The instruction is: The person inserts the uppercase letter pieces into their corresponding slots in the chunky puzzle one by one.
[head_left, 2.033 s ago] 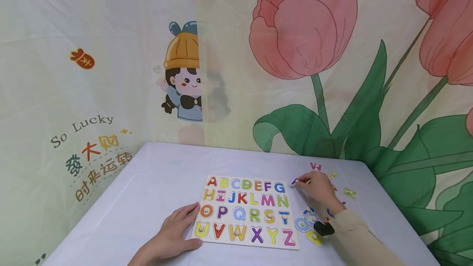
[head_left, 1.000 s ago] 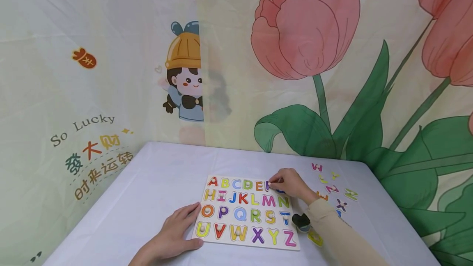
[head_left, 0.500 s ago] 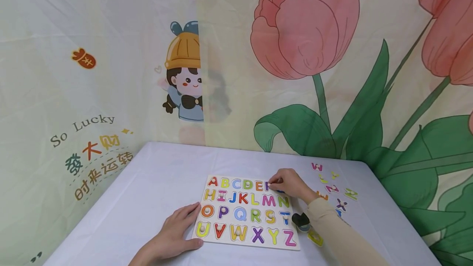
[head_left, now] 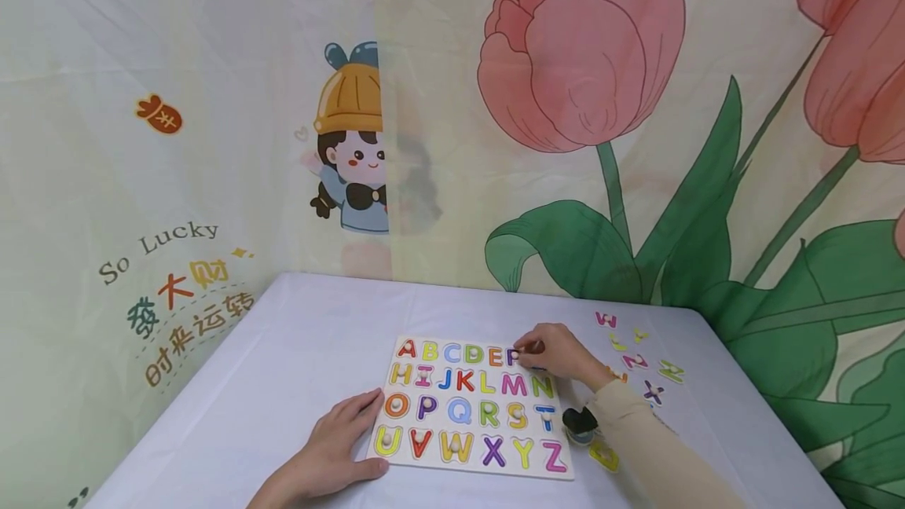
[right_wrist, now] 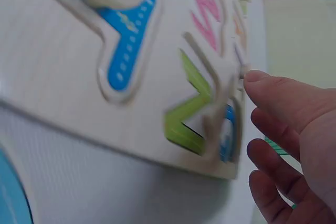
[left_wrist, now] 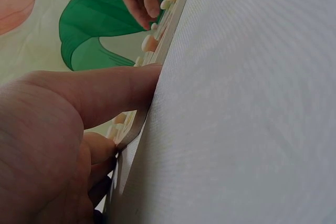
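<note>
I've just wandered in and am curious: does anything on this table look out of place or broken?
Nothing looks broken or spilled. The loose letters lie scattered at odd angles right of the board, untidy beside its neat rows.

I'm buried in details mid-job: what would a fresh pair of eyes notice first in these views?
Most likely the huge pink tulip on the backdrop, right of center in the head view. Next, the colorful alphabet board on the white table, with the right hand at the purple F and the left hand at the board's left edge.
</note>
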### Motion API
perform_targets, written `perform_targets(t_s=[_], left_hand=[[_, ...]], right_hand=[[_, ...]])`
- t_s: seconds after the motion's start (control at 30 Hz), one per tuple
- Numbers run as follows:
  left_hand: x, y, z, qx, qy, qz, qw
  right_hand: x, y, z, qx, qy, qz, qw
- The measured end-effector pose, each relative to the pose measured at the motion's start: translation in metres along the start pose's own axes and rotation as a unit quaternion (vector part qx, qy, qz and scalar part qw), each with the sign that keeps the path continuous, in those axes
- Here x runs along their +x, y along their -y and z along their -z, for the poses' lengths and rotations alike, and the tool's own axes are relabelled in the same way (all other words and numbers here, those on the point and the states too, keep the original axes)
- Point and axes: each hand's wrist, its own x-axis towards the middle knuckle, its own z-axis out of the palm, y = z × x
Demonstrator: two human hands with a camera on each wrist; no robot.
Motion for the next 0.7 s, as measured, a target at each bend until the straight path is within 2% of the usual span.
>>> perform_targets(t_s=[0.2,0.37,0.53,0.7], left_hand=[[0.0,-0.001,0.001,0.002,0.0,-0.009,1.0],[-0.001,-0.001,0.003,0.001,0.0,-0.007,1.0],[-0.001,0.0,0.002,0.005,-0.001,-0.001,1.0],[-0.001,0.0,0.001,0.001,0.001,0.0,1.0]], right_hand=[[-0.023,-0.013,0.039,-0.037,-0.038,0.05,0.997],[-0.049,-0.029,0.069,-0.068,-0.06,0.052,0.995],[-0.071,-0.052,0.086,-0.078,-0.059,0.042,0.994],[-0.084,-0.083,0.096,-0.087,-0.056,0.063,0.993]])
